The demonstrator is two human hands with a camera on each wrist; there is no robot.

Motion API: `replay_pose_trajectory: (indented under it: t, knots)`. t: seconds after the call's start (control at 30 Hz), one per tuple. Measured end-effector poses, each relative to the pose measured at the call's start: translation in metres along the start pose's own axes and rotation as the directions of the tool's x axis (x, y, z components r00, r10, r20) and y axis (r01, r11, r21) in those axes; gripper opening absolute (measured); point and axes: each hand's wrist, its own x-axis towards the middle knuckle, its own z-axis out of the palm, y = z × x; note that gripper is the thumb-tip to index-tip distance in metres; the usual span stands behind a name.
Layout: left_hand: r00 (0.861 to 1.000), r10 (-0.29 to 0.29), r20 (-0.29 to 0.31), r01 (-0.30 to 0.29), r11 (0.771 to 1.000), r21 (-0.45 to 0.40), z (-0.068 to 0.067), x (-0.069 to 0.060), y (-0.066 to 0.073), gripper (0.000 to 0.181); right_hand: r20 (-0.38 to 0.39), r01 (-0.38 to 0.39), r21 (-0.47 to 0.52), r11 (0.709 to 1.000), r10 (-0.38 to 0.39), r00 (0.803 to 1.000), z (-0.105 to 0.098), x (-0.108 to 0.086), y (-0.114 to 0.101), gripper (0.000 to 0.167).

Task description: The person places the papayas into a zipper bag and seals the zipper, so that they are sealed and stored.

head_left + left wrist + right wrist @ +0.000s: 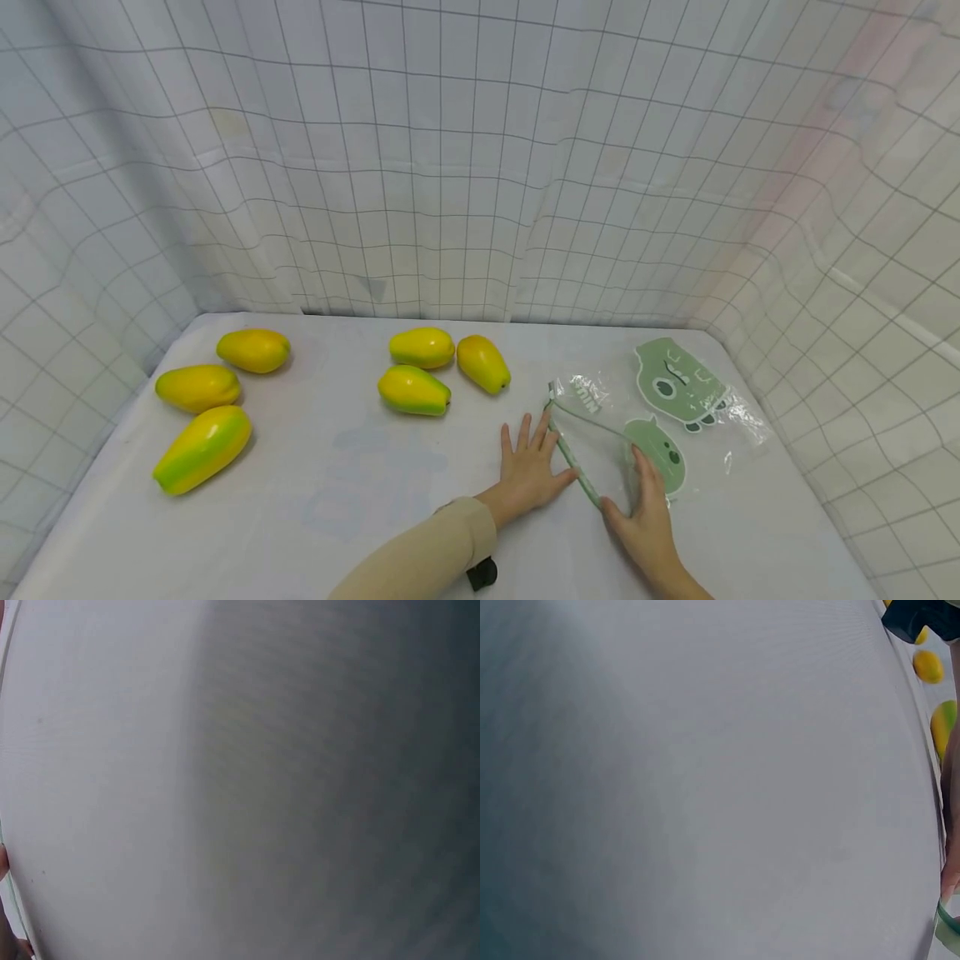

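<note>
A clear plastic bag (600,446) with green cartoon animals and a green edge strip lies at the right of the white table. My left hand (528,475) rests flat with fingers spread, its fingertips and thumb along the green strip. At the bag's mouth is my right hand (647,525), thumb and fingers apart. Its thumb touches the near end of the strip, while its fingers bear against the upper layer, which is lifted away from the strip. Fingertips (4,862) barely show in the left wrist view. Mostly blank tabletop fills both wrist views.
Three yellow-green papayas (414,390) lie in the middle of the table (322,467), and three more papayas (202,450) at the left. A small black device (482,575) shows under the left forearm. Checked white curtains (450,208) enclose the table's back and sides.
</note>
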Motion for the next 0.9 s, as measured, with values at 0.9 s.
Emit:
replay_pose_trajectory:
  t: [0.9]
  knots:
    - [1.0, 0.009, -0.009, -0.009, 1.0, -0.01, 0.001, 0.0, 0.0, 0.068, 0.076, -0.016, 0.068, 0.998, 0.011, 0.997, 0.0, 0.001, 0.01, 0.106]
